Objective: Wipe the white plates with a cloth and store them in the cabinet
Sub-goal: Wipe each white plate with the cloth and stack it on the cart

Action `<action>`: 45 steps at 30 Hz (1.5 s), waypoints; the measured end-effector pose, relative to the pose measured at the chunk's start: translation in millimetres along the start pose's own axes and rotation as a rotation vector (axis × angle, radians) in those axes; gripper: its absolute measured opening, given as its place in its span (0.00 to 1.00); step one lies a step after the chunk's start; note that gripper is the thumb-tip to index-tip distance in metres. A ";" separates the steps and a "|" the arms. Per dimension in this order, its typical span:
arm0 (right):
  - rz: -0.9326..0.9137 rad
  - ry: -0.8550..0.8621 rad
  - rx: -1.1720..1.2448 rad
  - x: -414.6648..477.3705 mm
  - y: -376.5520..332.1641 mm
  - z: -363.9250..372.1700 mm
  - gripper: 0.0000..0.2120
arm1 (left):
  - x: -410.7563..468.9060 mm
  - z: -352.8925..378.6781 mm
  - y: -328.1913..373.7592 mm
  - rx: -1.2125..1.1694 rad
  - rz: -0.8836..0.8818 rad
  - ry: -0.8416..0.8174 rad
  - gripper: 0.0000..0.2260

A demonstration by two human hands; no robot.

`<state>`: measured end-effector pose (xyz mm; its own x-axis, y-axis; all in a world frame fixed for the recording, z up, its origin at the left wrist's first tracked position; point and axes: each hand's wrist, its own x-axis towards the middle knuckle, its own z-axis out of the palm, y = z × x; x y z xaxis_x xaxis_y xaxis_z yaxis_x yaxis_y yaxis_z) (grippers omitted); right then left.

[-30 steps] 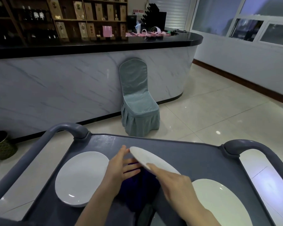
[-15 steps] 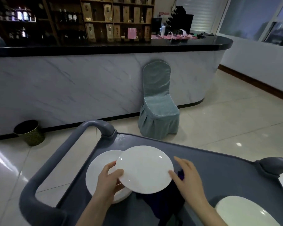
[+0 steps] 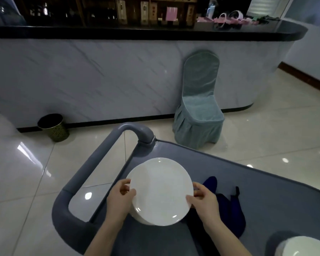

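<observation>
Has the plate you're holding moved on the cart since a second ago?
Yes. The held plate has shifted left across the cart, from above the dark cloth toward the left handle. The left hand and right hand grip its rim.

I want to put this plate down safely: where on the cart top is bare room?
Bare room: the cart top between the blue cloth, the far rim and the corner plate. Crowded: the left end, where left hand and right hand hold the white plate.
</observation>
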<state>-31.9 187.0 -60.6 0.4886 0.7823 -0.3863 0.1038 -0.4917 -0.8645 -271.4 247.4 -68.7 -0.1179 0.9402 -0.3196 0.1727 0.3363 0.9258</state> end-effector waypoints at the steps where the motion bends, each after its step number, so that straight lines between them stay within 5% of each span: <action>1: 0.002 -0.008 0.003 1.6 1.1 4.1 0.20 | 0.7 -1.8 -3.1 0.011 0.001 0.017 0.15; 13: -0.001 -0.021 0.023 15.9 9.7 23.9 0.25 | -3.6 -6.4 -7.4 0.315 0.159 0.176 0.14; 22: -0.035 -0.138 0.044 13.2 8.5 9.2 0.17 | -13.2 1.6 -5.3 0.413 0.148 0.220 0.15; 26: -0.025 -0.099 0.105 3.0 13.6 -26.3 0.13 | -31.2 24.7 0.7 0.413 0.275 0.271 0.13; 39: -0.047 0.326 -0.116 -66.1 91.0 -255.6 0.12 | -154.3 228.4 4.9 0.318 0.424 -0.515 0.08; 45: 0.025 0.484 -0.353 -101.7 137.9 -329.9 0.16 | -204.2 296.4 -4.2 0.461 0.408 -0.679 0.09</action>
<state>218.5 -86.5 -34.5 0.8252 0.5466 -0.1427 0.3285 -0.6697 -0.6660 41.8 70.0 -67.2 0.6130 0.7715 -0.1703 0.4649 -0.1778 0.8673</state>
